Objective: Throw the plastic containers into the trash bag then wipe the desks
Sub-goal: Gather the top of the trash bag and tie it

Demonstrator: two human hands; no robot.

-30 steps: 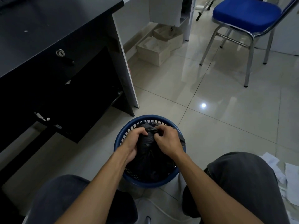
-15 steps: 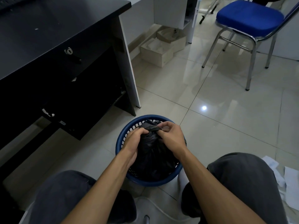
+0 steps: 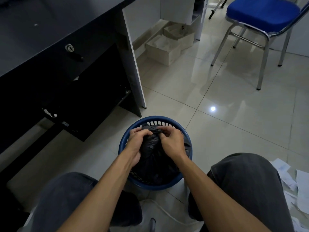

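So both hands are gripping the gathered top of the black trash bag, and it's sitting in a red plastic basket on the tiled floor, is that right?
Not quite: the basket is blue, not red. The head view shows it. The rest holds: the left hand and right hand grip the gathered top of the black trash bag, which sits in that plastic basket on the tiled floor.

Trash bag (image 3: 153,154) black; basket (image 3: 157,187) blue, slotted rim. Chair (image 3: 262,13) upper rt: blue seat, chrome legs. Worktop (image 3: 50,22) upper left black. Floor (image 3: 234,139) pale beige tiles. Trousers (image 3: 247,181) dk grey.

Blue chair (image 3: 260,15), boxes (image 3: 163,49), scattered papers (image 3: 301,180)
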